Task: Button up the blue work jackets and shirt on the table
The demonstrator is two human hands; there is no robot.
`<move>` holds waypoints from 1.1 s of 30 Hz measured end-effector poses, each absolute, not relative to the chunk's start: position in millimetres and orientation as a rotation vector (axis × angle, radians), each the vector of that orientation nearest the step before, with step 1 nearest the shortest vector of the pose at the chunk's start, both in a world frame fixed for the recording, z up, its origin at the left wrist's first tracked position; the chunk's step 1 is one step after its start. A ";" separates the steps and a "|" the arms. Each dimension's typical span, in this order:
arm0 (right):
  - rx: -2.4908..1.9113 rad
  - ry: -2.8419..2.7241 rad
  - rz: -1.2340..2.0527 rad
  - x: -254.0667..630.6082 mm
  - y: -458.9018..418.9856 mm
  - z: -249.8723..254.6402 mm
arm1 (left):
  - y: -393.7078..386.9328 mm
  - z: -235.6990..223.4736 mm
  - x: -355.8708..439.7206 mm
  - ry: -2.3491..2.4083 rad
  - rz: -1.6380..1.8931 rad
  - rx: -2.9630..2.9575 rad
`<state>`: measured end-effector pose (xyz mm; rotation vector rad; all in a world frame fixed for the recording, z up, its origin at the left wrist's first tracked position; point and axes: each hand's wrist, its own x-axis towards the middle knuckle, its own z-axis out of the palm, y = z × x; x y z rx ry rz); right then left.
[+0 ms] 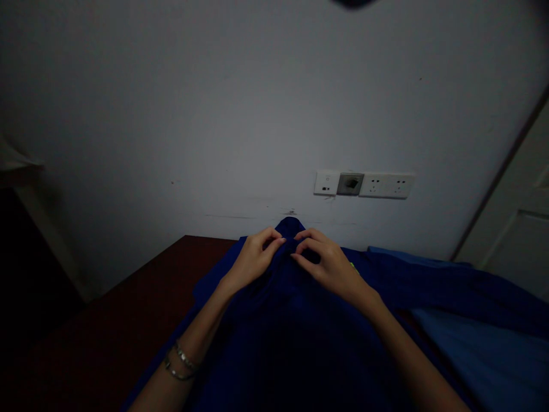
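Note:
A dark blue long-sleeved garment (274, 320) lies spread out before me, its collar end towards the wall and one sleeve stretched to the right. Near the collar, my left hand (253, 257) pinches the cloth between thumb and fingers. Just to the right, my right hand (328, 263) has its fingertips closed on the same cloth, a small distance from the left. Any button or fastener between the fingertips is too dark to make out. Two bracelets (182, 363) circle my left wrist.
The garment lies on a dark red-brown surface (150, 303) against a pale wall (240, 114). Wall sockets (384, 186) sit above it, right of my hands. A lighter blue cloth (484, 355) lies under the sleeve. A pale door (523, 229) stands far right; dark furniture (30, 257) is left.

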<state>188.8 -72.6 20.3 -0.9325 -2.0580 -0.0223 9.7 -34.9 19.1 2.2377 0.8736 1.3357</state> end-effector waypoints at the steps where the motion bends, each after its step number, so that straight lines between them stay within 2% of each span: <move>1: -0.923 -2.040 -0.014 188.4 -72.9 20.8 | -34.5 18.7 10.7 0.871 1.362 2.201; 11: -0.915 -1.873 0.005 184.7 -73.9 24.0 | -43.1 7.3 28.8 0.884 1.468 2.153; 22: -0.742 -2.161 0.093 199.9 -89.9 36.9 | -33.5 12.6 17.1 0.807 1.579 2.061; 28: -0.866 -1.919 0.215 191.0 -94.8 38.9 | -30.9 11.1 14.2 0.677 1.525 2.082; 33: -0.996 -1.895 0.126 189.8 -89.1 33.1 | -29.6 7.9 13.4 0.645 1.497 2.119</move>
